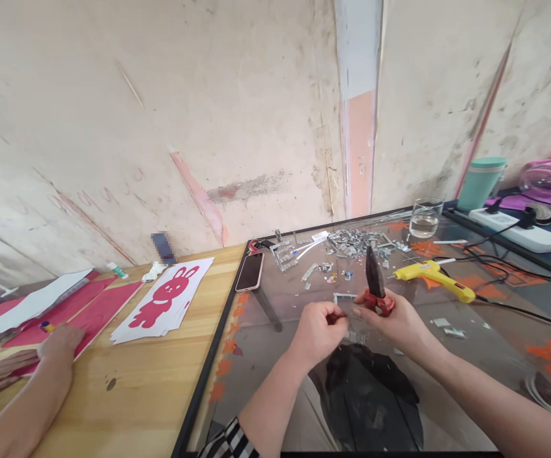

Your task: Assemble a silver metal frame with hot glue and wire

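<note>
Red-handled pliers [376, 287] sit in my right hand [398, 320], dark jaws pointing up and away from me, fingers wrapped shut around the grips. My left hand [320, 329] is closed in a pinch on a small piece at its fingertips, too small for me to say what it is, and the two hands meet over the glass-topped table [490, 356] just in front of me. A small silver metal frame [345, 297] lies on the glass just beyond my knuckles.

To do this well, I judge the pinched piece should be presented squarely to the jaws before any squeeze, with my left fingertips kept clear of the bite. Working low over the glass would stop a dropped bit from bouncing away into the scattered pile of silver metal scraps [352, 243] further back.

The yellow hot-glue gun [435, 278] lies to the right with its black cord trailing off; I would keep my right forearm away from it. Another person's hand [58, 343] rests on red paper sheets [68, 312] on the wooden part at left, well apart.
</note>
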### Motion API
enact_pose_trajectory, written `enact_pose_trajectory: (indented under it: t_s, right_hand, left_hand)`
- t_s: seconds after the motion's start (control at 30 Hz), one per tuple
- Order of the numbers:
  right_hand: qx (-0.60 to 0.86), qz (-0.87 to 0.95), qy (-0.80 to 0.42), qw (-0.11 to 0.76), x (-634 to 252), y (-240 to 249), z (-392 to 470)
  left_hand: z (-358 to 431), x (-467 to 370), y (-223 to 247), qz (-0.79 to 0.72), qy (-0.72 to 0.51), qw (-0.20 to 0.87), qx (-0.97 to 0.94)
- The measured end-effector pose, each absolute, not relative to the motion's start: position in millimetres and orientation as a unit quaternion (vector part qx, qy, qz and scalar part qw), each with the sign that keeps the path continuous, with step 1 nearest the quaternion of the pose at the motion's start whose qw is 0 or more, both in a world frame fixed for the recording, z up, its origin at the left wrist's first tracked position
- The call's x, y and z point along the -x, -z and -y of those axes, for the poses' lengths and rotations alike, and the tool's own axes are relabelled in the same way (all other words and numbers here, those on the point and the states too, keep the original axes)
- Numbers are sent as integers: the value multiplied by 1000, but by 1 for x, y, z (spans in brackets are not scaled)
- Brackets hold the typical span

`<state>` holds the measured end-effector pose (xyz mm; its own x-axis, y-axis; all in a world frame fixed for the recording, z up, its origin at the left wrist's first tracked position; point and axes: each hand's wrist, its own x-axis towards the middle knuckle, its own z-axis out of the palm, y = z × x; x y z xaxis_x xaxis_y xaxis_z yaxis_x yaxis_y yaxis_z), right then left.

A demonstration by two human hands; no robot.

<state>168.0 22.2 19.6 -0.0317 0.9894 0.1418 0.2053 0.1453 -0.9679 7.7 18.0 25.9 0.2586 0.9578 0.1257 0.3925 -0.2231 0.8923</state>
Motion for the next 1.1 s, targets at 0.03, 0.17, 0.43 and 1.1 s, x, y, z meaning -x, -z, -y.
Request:
enact_pose_trajectory:
  t_s: [0.03, 0.17, 0.43, 1.1]
  right_hand:
    - [501, 614, -378, 479, -168, -19, -22]
    - [466, 718, -283, 433, -166, -19, -19]
    - [476, 735, -258, 407, -171, -18, -24]
    - [476, 658, -426, 397, -171, -18, -26]
  left_hand:
    - [-17, -9, -24, -493, -358, 361, -706]
    - [-16, -14, -19, -491, -334, 289, -751]
    - [-16, -12, -24, -471, -348, 428, -688]
    - [-24, -2, -24, -435, -355, 537, -630]
